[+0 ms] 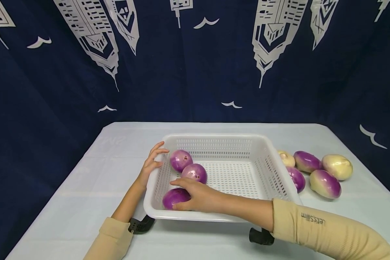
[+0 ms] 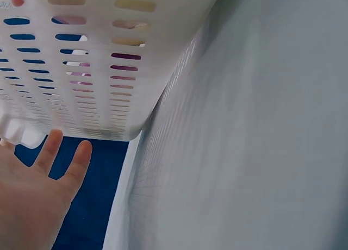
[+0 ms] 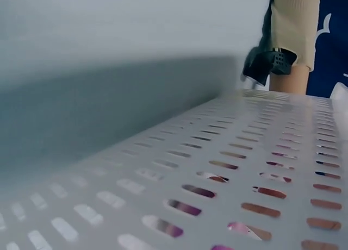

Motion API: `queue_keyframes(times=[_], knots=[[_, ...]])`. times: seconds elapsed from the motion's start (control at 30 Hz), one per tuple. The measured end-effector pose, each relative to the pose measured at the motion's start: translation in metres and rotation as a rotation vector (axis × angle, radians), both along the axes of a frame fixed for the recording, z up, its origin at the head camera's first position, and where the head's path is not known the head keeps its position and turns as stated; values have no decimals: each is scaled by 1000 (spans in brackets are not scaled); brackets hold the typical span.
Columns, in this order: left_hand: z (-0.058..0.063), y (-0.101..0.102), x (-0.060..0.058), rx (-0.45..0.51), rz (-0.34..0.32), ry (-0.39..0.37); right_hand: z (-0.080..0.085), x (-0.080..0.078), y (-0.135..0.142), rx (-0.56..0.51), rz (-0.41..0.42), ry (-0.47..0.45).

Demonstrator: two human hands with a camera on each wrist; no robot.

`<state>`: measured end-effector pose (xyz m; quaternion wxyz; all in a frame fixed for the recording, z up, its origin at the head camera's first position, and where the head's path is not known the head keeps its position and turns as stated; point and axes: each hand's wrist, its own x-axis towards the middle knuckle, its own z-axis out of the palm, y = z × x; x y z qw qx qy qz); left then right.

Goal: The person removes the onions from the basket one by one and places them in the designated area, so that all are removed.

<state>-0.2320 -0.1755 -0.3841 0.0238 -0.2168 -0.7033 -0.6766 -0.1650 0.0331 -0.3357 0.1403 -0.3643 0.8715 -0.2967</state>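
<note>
Two bare hands at a white, rectangular, perforated plastic basket (image 1: 240,177). Grips with the right hand (image 1: 196,195) a glossy, rounded purple vegetable (image 1: 173,198) inside the near left corner of the basket, thumb low on the near side, fingers curved over the top. Extends the right forearm leftward across the near rim, almost level. Reaches with the left hand (image 1: 151,164) to the basket's left end, forearm slanting up and away along the outside; fingers extended and spread, tips at the rim, plainly apart in the left wrist view.

Farther back along the same end of the basket, two more rounded purple vegetables (image 1: 181,160), side by side and partly overlapping in view. To the right of the basket, on the white-covered table (image 1: 71,213), five purple and cream vegetables (image 1: 325,184) in a loose group, partly hidden at left by the rim.

On the tan ribbed right sleeve (image 1: 338,231), dark lettering, apparently "Let'sSlim". Near the table's far left corner, faint marks, too pale to read. Beneath the wrists, black devices (image 1: 261,237). Behind, a navy cloth (image 1: 188,72) with white buildings and birds.
</note>
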Motion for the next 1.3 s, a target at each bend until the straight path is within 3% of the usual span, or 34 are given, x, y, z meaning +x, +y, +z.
queue_keyframes(times=[0.3,0.77,1.3], knots=[[0,-1,1,-3,-6,-16,-7,-5,0,32,78,40],[0,-1,1,-20,-1,-3,-10,-6,0,11,99,48],[0,-1,1,-17,-3,0,-9,-5,2,-3,66,-50]])
